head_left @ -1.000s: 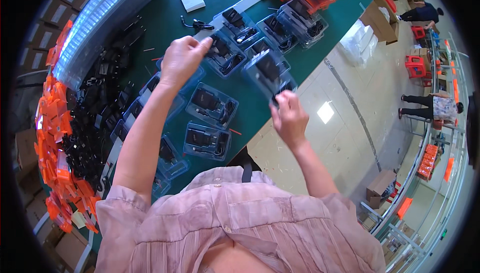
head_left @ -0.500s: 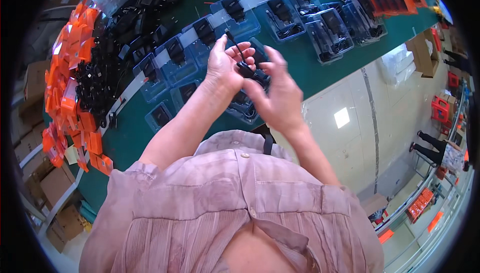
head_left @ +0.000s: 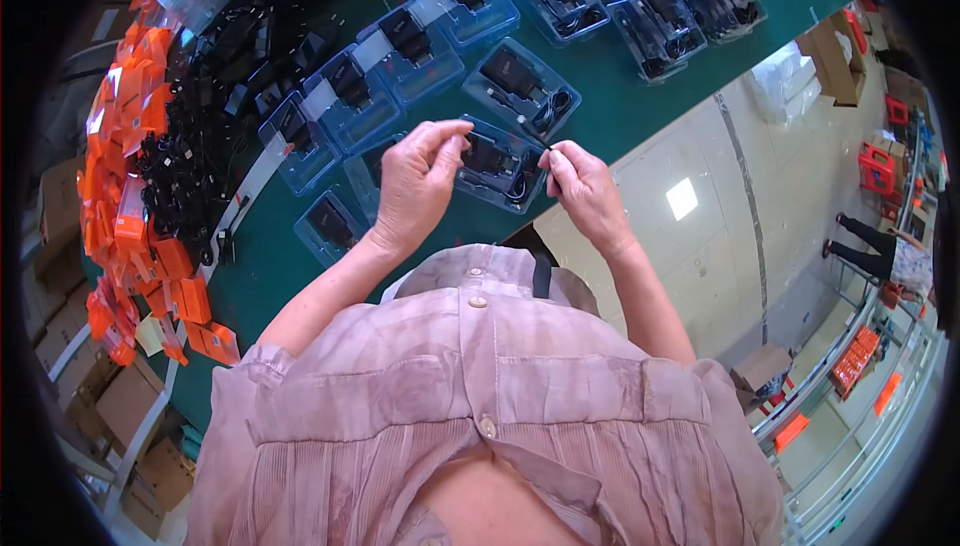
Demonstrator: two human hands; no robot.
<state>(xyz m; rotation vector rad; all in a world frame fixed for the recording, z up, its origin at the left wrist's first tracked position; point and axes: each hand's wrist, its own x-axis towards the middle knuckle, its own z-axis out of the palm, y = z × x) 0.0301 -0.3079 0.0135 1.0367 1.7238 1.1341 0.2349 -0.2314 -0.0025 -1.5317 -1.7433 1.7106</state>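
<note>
My left hand (head_left: 422, 184) is raised over the trays near the table's front edge, thumb and forefinger pinched together. Whether anything is between those fingertips is too small to tell. To its right, my right hand (head_left: 588, 194) also pinches, with a small dark bit at its fingertips that I cannot make out. Between and behind the hands lies a clear plastic tray (head_left: 497, 168) with a black power adapter and a coiled black cable, partly covered by the left hand. Just beyond it, another clear tray (head_left: 478, 98) holds a black adapter (head_left: 510, 72) and a coiled cable (head_left: 556, 110).
Several more clear trays with adapters (head_left: 408, 36) spread across the green table (head_left: 640, 111). Loose black cables (head_left: 180, 181) and orange boxes (head_left: 130, 211) are heaped at the left. A pale tiled floor (head_left: 690, 246) lies beyond the table edge at the right.
The bundled black cable no longer shows in my hands. They have separated, the left moving down and left, the right out to the right, both now pinching. The far tray has come into full sight.
</note>
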